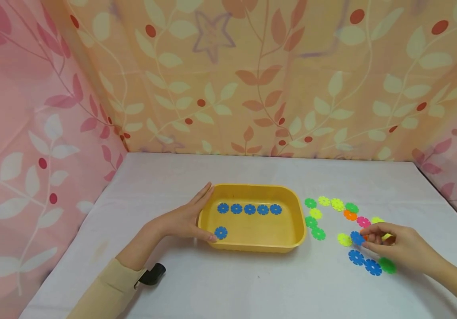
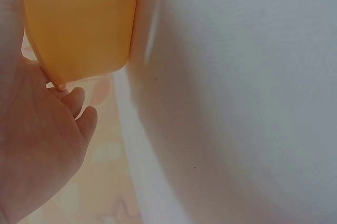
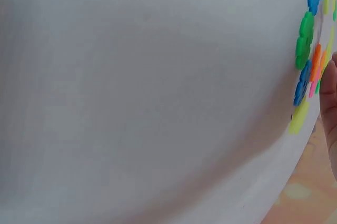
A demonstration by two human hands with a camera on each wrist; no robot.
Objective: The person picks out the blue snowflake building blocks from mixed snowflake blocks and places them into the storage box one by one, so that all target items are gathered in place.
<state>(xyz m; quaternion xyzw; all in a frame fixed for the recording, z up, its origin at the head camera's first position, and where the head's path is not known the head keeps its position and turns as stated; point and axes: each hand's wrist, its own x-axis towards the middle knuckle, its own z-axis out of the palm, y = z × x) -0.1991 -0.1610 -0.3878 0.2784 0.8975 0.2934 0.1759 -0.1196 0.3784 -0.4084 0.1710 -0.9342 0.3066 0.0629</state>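
Blue disc (image 1: 357,238) pinched in right hand (image 1: 401,246), left hand (image 1: 188,219) spread against tray (image 1: 260,230)

Faintly glossy plastic tray (image 1: 254,231) on matt cloth (image 1: 228,288).
From afar, I see smooth plastic discs (image 1: 250,209), dull-finished printed fabric (image 1: 220,119) behind them, and a matt sleeve (image 1: 106,288) that looks like plain cloth.

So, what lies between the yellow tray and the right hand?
In the head view: green discs near the tray, bare tablecloth, a yellow disc, then the blue disc the right hand pinches.
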